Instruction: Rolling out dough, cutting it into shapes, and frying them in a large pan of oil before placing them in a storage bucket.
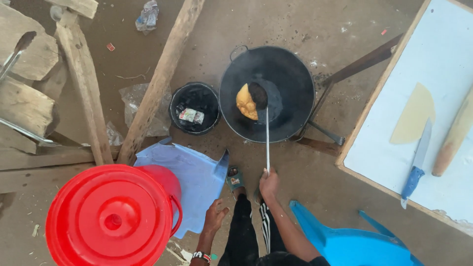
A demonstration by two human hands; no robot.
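My right hand (269,183) grips the end of a long metal ladle (267,133) whose dark bowl reaches into a black wok (290,79) on the ground. The bowl rests against a golden fried piece of dough (245,102) lying in the oil. My left hand (215,216) hangs beside my left leg with fingers loosely apart, holding nothing, near a light blue sheet (189,172). A beaded band is on that wrist. My foot wears a green sandal (235,178).
A red lidded bucket (112,216) stands at the lower left. A small black bucket (195,93) holds charcoal and a wrapper. Wooden beams (162,74) cross the floor. At right, a white board (443,59) carries a dough half-circle (415,113), a blue-handled knife (418,162) and a rolling pin (456,135). A blue plastic chair (345,241) is below.
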